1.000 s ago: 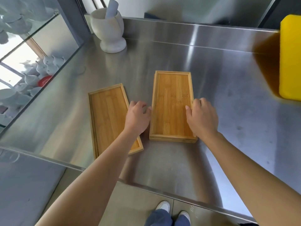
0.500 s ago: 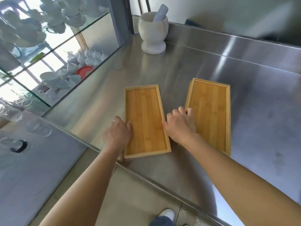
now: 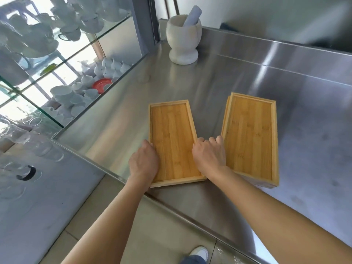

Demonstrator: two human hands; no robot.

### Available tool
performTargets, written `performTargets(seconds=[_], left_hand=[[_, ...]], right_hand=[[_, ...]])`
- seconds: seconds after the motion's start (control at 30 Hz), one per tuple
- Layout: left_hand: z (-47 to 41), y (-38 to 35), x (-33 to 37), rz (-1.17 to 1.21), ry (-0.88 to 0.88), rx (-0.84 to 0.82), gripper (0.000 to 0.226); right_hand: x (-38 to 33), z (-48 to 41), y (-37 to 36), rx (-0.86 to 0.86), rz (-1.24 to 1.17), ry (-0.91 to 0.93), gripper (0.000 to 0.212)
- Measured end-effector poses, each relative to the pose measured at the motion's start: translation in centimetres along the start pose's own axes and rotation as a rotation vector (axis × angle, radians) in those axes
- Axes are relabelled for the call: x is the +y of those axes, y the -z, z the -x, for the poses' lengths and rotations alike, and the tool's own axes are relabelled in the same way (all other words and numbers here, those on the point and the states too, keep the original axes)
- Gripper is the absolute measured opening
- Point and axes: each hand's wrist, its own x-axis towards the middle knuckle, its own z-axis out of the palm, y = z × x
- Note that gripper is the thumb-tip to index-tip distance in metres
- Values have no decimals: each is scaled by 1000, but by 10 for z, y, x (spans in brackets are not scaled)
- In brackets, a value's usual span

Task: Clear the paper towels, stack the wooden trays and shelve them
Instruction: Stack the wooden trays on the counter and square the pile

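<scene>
A brushed stainless-steel counter (image 3: pixel 219 88) fills the view. At its centre lies a shallow rectangular bamboo tray (image 3: pixel 172 141), long side running toward twelve o'clock. The left hand (image 3: pixel 143 162) clasps its long edge at nine o'clock; the right hand (image 3: pixel 208 155) clasps the opposite edge at three o'clock, fingers curled over both rims. Just beside it at three o'clock, slightly angled, sits a thicker stack of matching bamboo trays (image 3: pixel 251 138), apart from the held tray. A white stone mortar with pestle (image 3: pixel 183 39) stands at twelve o'clock. Glass shelves of white crockery (image 3: pixel 62 54) rise at ten o'clock.
</scene>
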Motion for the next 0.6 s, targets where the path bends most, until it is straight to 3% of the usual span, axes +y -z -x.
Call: performTargets(seconds=[0.2,0.43,0.6], left_hand=[[-7,16,19,180,41,20,31],[-5,20,92,241,-168,24,27],[3,-5,137,160,-290,-10,29]], right_hand=[[15,-6,21,117,-170,-5,32],[77,1,50,252,-183,-192,39],[123,18,50,244,-116,-335,38]])
